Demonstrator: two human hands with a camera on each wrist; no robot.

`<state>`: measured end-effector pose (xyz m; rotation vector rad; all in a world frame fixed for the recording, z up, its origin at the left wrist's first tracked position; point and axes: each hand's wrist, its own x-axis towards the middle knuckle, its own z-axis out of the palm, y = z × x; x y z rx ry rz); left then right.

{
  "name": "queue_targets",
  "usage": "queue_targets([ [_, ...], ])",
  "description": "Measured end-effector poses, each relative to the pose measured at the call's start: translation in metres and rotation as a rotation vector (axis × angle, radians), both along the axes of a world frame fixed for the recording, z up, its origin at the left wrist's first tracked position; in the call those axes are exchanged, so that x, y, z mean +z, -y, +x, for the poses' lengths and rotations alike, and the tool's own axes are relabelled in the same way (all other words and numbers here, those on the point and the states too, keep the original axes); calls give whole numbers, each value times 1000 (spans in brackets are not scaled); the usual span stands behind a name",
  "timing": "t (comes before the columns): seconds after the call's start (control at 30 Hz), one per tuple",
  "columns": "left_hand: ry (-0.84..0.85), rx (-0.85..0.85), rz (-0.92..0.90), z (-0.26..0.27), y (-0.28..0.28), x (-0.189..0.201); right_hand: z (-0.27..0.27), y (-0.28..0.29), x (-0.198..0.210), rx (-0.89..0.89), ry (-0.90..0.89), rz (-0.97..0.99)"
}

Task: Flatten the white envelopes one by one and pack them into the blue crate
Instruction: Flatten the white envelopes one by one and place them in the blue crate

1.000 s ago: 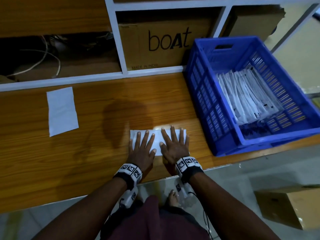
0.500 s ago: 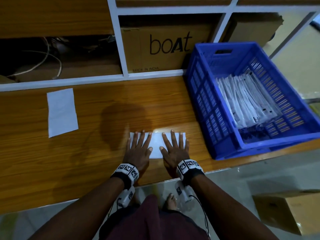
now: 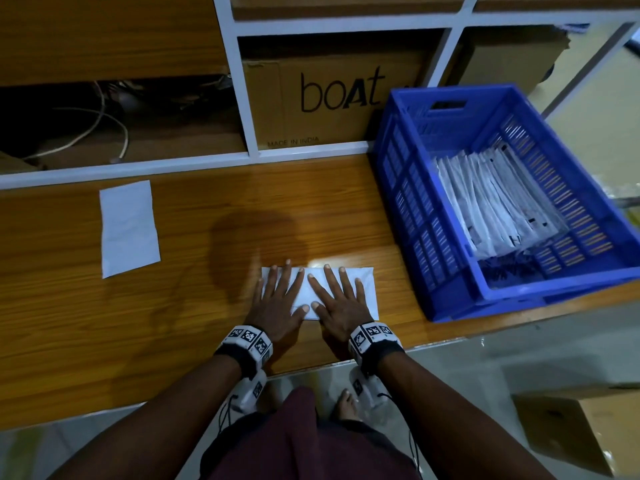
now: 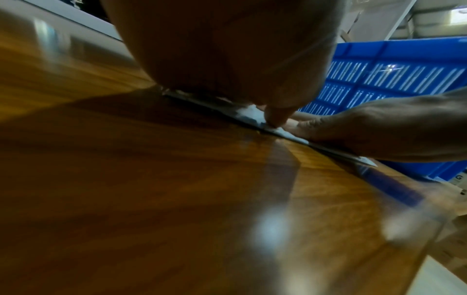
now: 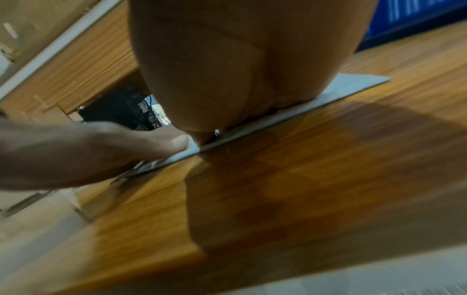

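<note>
A white envelope (image 3: 308, 289) lies flat near the front edge of the wooden table (image 3: 207, 306). Both palms press on it with fingers spread and straight: my left hand (image 3: 277, 299) covers its left half, my right hand (image 3: 337, 303) its right half. The thumbs nearly meet at the middle. In the wrist views the envelope (image 5: 353, 83) shows as a thin sheet under each palm. The blue crate (image 3: 433, 216) stands to the right with several white envelopes (image 3: 491, 199) stacked on edge inside. Another white envelope (image 3: 128, 226) lies alone at the table's left.
Behind the table, white-framed shelves hold a cardboard box marked "boAt" (image 3: 332, 98) and loose cables (image 3: 100, 123). Another cardboard box (image 3: 575, 431) sits on the floor at the lower right. The crate's front corner overhangs the table edge slightly.
Both hands stay flat on the envelope; they have shifted slightly closer together, thumbs nearly touching. The head view has tilted a little, so the scene sits lower in frame.
</note>
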<state>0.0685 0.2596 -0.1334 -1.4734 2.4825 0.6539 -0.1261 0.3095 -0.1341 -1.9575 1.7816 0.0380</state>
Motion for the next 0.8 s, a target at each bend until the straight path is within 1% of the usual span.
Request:
queue_targets([
  [0.07,-5,-52,-70,6,-5,1,-2,0,0,2,13,-10],
  [0.13,32,-99,-103,8,-8,1,-2,0,0,4,13,-13],
  [0.33,56,-83,-105,3,-7,2,-1,0,8,-15,42,12],
  [0.4,67,-75,-94,2,-6,4,-3,1,13,31,20,14],
  [0.53,49,-50,-42,0,-2,11,-4,4,23,173,-105,-53],
  [0.63,17,-30,-25,-1,0,16,5,9,29,204,-122,-109],
  [0.8,-10,-30,-20,-2,1,25,11,24,31,277,-187,-40],
])
